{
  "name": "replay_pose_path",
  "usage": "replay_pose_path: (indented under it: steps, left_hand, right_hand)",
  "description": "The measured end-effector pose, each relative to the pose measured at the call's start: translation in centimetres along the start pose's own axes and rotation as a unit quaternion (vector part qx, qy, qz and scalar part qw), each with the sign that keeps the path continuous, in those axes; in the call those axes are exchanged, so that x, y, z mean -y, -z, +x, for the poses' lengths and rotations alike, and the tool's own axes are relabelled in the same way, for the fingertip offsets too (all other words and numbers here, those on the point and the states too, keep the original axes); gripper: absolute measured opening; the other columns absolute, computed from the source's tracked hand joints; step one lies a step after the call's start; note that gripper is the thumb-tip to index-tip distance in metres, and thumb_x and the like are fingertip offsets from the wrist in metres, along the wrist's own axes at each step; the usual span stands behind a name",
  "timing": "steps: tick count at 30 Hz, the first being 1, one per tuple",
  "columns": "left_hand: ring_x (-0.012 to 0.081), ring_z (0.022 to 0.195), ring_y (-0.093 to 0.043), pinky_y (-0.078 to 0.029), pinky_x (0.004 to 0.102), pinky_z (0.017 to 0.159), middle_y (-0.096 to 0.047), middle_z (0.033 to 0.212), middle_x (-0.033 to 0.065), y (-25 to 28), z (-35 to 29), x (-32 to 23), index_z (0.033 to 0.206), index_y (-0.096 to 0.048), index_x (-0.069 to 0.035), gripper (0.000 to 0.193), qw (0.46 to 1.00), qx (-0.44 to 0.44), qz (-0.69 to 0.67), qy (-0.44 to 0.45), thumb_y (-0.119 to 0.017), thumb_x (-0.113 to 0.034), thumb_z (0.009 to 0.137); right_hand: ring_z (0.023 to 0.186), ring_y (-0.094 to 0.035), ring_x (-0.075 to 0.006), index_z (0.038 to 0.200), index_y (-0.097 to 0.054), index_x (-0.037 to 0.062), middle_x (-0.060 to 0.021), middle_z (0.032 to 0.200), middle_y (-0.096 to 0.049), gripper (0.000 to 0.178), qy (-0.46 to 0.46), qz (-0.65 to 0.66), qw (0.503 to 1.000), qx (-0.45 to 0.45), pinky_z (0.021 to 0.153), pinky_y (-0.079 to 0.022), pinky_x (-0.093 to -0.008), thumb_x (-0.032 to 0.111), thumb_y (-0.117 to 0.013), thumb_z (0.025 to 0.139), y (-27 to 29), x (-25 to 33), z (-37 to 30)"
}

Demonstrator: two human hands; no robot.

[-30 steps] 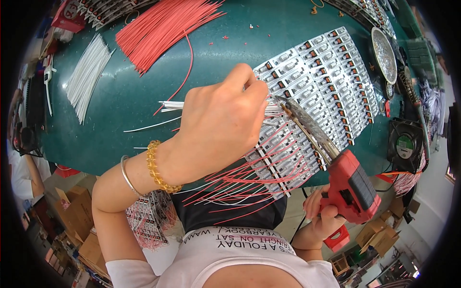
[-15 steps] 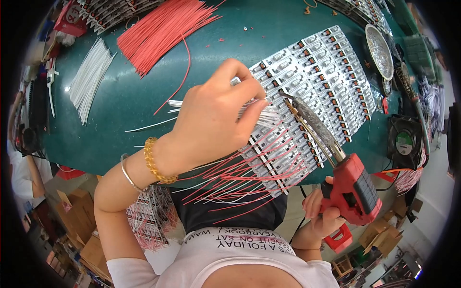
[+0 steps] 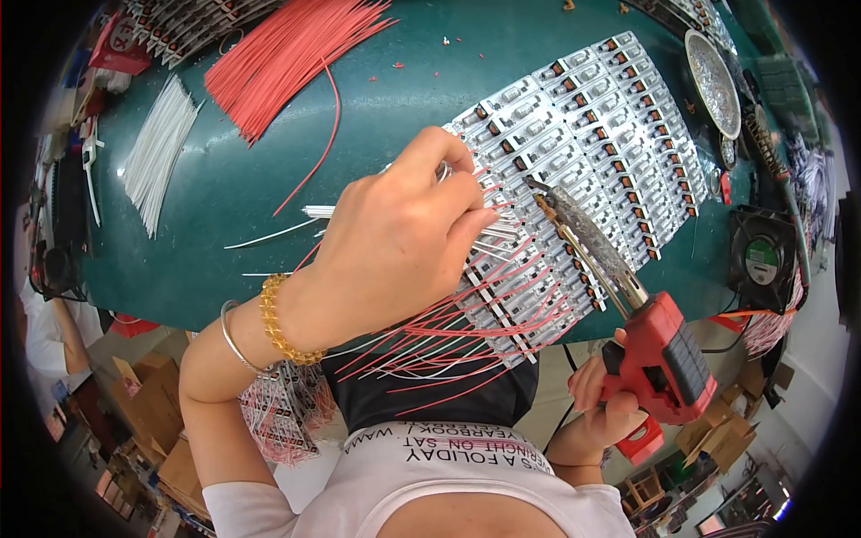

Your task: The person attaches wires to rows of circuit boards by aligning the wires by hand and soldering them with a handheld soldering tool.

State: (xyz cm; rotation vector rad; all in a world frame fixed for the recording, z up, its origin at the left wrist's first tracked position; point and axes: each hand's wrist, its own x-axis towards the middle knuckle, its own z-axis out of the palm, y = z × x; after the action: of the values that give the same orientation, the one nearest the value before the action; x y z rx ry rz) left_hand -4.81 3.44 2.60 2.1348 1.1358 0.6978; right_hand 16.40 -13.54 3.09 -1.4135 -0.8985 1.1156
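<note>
My left hand (image 3: 399, 229) is closed in a pinch above the panel of small circuit boards (image 3: 587, 148), its fingertips at the panel's left part. A bundle of white wires (image 3: 318, 212) runs through this hand, with ends showing on both sides of it; the exact pinch point is partly hidden. My right hand (image 3: 599, 403) grips the handle of a red and black soldering gun (image 3: 668, 359). Its dark tip points up and left, over the boards just right of my left fingertips. Red and white wires (image 3: 439, 336) trail from the panel's near left part over the table edge.
A pile of red wires (image 3: 287, 63) and a smaller pile of white wires (image 3: 160, 157) lie on the green table (image 3: 215, 269). An oval metal dish (image 3: 713, 85) and a black fan (image 3: 762, 255) stand at the right. Wired panels (image 3: 278, 412) hang below the near edge.
The view has shifted slightly, so the table items sit a little differently. The soldering gun's tip stays over the boards close to my left fingers. Both hands keep their grips.
</note>
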Motion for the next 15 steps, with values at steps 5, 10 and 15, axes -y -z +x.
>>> replay_pose_path:
  steps: [5, 10, 15]
  left_hand:
    - [0.0227, 0.066, -0.058, -0.047, 0.03, 0.056, -0.057, 0.087, 0.011, -0.5, -0.1, 0.1, 0.074, -0.056, 0.001, 0.011, 0.999, -0.028, -0.023, 0.019, -0.067, 0.002, 0.074]
    - [0.0231, 0.067, -0.059, -0.047, 0.0303, 0.057, -0.056, 0.086, 0.0107, -0.7, -0.1, 0.0, 0.073, -0.055, 0.0, 0.012, 0.999, -0.045, 0.008, 0.012, -0.066, 0.003, 0.073]
    - [0.0221, 0.063, -0.059, -0.046, 0.0299, 0.053, -0.056, 0.084, 0.009, -1.1, 0.0, 0.0, 0.073, -0.055, -0.001, 0.013, 0.998, -0.052, 0.025, -0.002, -0.067, 0.002, 0.073]
  right_hand:
    - [0.037, -0.042, -0.0094, 0.129, -0.034, -0.0109, 0.0021, 0.047, -0.043, 0.089, 0.007, 0.002, 1.0, -0.015, 0.041, -0.038, -0.0239, 0.059, -0.058, 0.079, -0.3, 0.2, 0.1]
    - [0.037, -0.042, -0.0097, 0.118, -0.043, -0.0104, 0.0015, 0.047, -0.043, 0.08, -0.009, -0.021, 0.999, -0.026, 0.04, -0.037, -0.0236, 0.057, -0.06, 0.078, -0.5, 0.7, -0.1]
    - [0.037, -0.042, -0.0103, 0.113, -0.046, -0.0082, 0.0011, 0.047, -0.043, 0.073, -0.008, -0.01, 0.999, -0.034, 0.04, -0.036, -0.0238, 0.055, -0.061, 0.079, -0.4, 0.4, -0.3]
